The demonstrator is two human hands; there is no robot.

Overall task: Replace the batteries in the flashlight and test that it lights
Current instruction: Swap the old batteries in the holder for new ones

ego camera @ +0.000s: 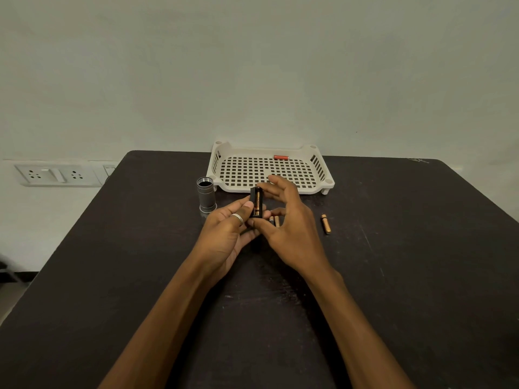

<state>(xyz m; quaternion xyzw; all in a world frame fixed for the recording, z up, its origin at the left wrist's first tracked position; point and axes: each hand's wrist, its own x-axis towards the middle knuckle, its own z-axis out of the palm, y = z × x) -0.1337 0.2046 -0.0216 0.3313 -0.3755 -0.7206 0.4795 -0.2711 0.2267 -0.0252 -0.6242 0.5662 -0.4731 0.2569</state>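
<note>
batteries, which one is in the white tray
The red battery, alone at the tray's far edge; the gold ones all sit outside it.

Back-ctr of table (pixel 393 276): tray (pixel 327 182), w/ one cell (pixel 281 157) in it by its far wall. Torch body (pixel 205 195) stands upright just L of tray's front-L corner. Holder (pixel 257 204) in front of tray, betw. L hand (pixel 227 234) & R hand (pixel 292 228). Cell pair (pixel 275 221) on table just R of holder; lone cell (pixel 325 224) further R. Sockets (pixel 56 175) on wall, far L.

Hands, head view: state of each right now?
Left hand: holds the battery holder.
Right hand: fingers curved beside the holder; whether it grips cannot be told.
</note>
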